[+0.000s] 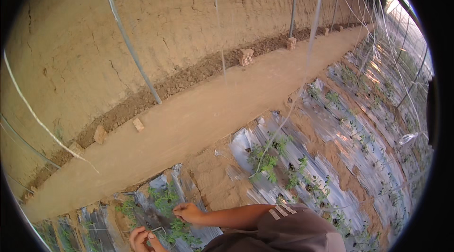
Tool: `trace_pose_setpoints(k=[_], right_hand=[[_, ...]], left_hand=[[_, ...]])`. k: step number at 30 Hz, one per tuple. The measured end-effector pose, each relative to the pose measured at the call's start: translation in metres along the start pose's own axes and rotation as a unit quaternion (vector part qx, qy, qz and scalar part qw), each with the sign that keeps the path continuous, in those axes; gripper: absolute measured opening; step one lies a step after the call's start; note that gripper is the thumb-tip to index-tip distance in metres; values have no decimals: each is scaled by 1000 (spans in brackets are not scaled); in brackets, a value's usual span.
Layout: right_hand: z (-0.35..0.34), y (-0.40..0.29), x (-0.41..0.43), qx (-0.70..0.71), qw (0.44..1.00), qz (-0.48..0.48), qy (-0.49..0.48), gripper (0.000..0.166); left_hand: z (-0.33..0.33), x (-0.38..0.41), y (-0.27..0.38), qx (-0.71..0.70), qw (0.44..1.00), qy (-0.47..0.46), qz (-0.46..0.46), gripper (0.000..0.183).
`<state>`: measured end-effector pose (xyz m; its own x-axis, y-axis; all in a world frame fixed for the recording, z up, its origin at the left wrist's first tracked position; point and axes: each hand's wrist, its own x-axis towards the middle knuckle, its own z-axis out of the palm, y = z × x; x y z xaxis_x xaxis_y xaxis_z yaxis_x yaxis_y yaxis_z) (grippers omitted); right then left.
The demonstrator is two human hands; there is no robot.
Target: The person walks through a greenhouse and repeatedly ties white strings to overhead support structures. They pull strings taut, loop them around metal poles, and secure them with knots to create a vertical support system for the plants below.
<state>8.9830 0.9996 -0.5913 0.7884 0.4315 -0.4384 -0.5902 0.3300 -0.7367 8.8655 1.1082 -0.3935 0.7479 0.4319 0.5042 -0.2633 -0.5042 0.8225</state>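
At the bottom, both my hands are over a bed of young green plants growing through plastic mulch film. My right hand is bent inward above the leaves, fingertips drawn together; whether something thin is between them is too small to tell. Lower and to the left is my left hand, palm side up with fingers curled and the thumb raised. A thin pale string or stem shows beside its fingertips; whether the hand grips it is unclear.
A bare dirt path runs beside the beds, below a cracked earthen wall. Metal poles, a white rope and hanging strings cross the view. Bricks line the wall's foot. More film-covered plant rows lie right.
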Motion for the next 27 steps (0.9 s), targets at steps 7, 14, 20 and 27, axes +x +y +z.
trace_pose_setpoints(k=[7, 14, 20, 27], right_hand=[[-187, -34, -11, -31, 970, 25, 239, 23], [-270, -6, -104, 84, 903, -26, 420, 23], [-272, 98, -224, 224, 713, -7, 665, 19], [-205, 161, -387, 315, 187, -169, 915, 20]], left_hand=[[130, 104, -85, -65, 994, -29, -82, 32], [327, 205, -74, -233, 948, -216, 15, 43], [494, 254, -5, -362, 891, -272, -39, 59], [727, 334, -44, -666, 597, -368, 254, 61]])
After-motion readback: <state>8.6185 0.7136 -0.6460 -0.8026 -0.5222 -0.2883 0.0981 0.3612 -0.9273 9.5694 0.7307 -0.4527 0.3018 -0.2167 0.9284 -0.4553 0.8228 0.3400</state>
